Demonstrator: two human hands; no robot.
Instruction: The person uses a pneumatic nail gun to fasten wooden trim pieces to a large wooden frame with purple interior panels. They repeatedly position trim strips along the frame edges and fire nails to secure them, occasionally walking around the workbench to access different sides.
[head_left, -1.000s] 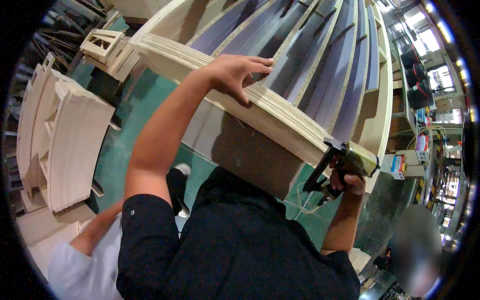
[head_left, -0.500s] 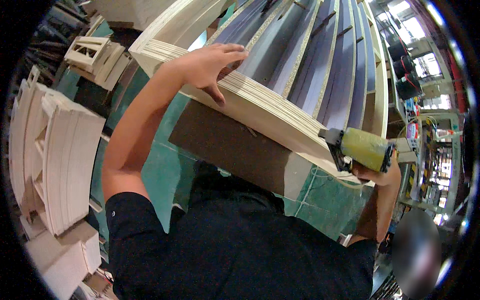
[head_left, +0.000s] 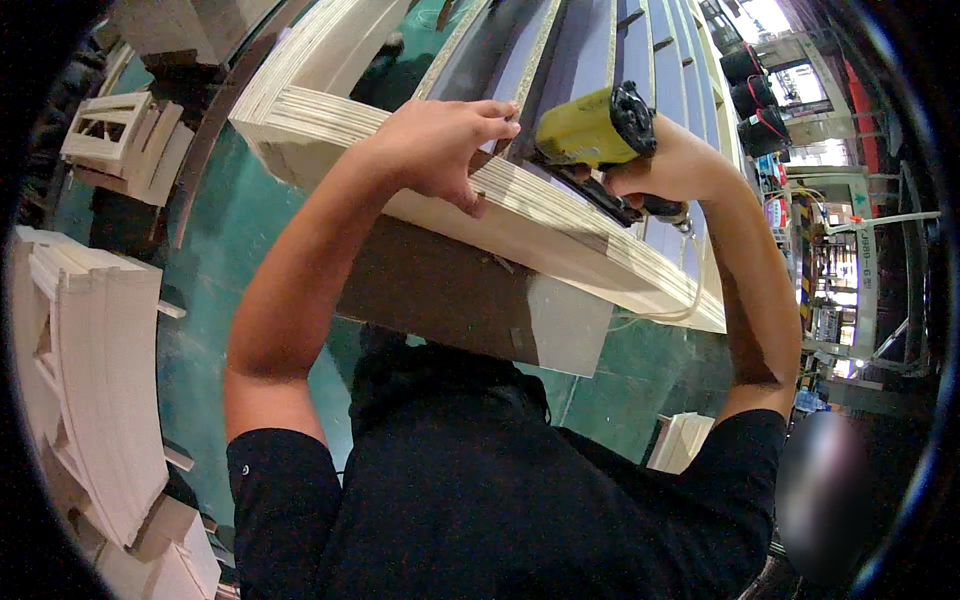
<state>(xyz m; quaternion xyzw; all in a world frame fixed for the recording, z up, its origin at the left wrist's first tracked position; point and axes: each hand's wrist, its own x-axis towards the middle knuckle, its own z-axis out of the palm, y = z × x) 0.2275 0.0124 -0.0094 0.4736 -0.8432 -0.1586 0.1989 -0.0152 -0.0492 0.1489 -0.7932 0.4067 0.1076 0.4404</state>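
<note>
My left hand (head_left: 435, 150) clasps the near plywood rail (head_left: 540, 215) of a large wooden frame, thumb on its outer face and fingers reaching over beside a slat end. What lies under the palm is hidden. In my right hand (head_left: 675, 170) is a yellow-and-black nail gun (head_left: 590, 130), held by its handle, with a pale air hose (head_left: 695, 285) hanging from it. Its nose is close to the rail, just right of my left fingertips; whether it touches I cannot tell. Long grey-violet slats (head_left: 590, 60) with chipboard-like edges run away from the rail inside the frame.
Curved plywood pieces (head_left: 110, 370) are stacked on the left, with smaller wooden frames (head_left: 115, 130) beyond them. A brown board (head_left: 440, 285) sits below the rail. Dark round containers (head_left: 760, 130) line the far right, and a blurred shape (head_left: 825, 500) is at lower right.
My right hand has brought the nail gun leftward and up from the rail's right end to beside my left hand. The left hand stays on the rail, its fingers more curled.
</note>
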